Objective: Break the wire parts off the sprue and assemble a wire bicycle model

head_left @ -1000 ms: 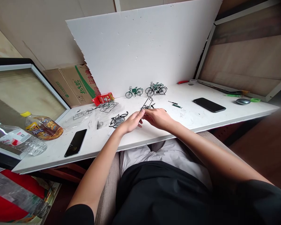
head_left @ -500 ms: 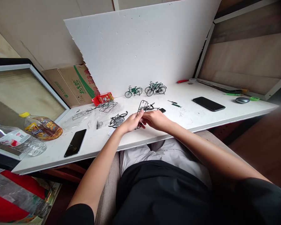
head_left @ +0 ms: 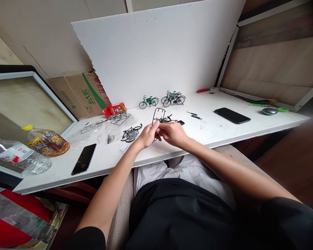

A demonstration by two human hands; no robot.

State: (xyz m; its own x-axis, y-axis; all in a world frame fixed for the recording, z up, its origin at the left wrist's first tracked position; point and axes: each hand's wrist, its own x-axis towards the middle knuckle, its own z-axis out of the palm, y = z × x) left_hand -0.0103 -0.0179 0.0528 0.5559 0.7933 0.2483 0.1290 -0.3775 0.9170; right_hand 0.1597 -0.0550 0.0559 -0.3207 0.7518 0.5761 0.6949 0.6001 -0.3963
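My left hand [head_left: 147,135] and my right hand [head_left: 173,134] meet over the front part of the white desk. Both are closed around a black plastic parts frame [head_left: 159,109], whose looped end stands up above the fingers and whose lower end pokes out beneath. My fingertips hide its middle, so I cannot see which small part they pinch. Just beyond the hands lie loose black model parts [head_left: 168,119]. Left of them is a pile of black bicycle parts with spoked wheels [head_left: 131,134]. Behind stand a green model bicycle [head_left: 148,101] and a dark pair of model bicycles [head_left: 173,99].
Plastic bags with parts frames [head_left: 117,118] lie left, near a red packet [head_left: 114,110]. Two bottles, one with a yellow cap [head_left: 48,141], and a phone [head_left: 83,159] are at left. Another phone [head_left: 232,115] and a mouse [head_left: 269,111] are at right. A white board [head_left: 156,52] stands behind.
The looped end of the parts frame has moved slightly left and up, and is more upright. My hands stay together with only a small shift. The other things have not moved.
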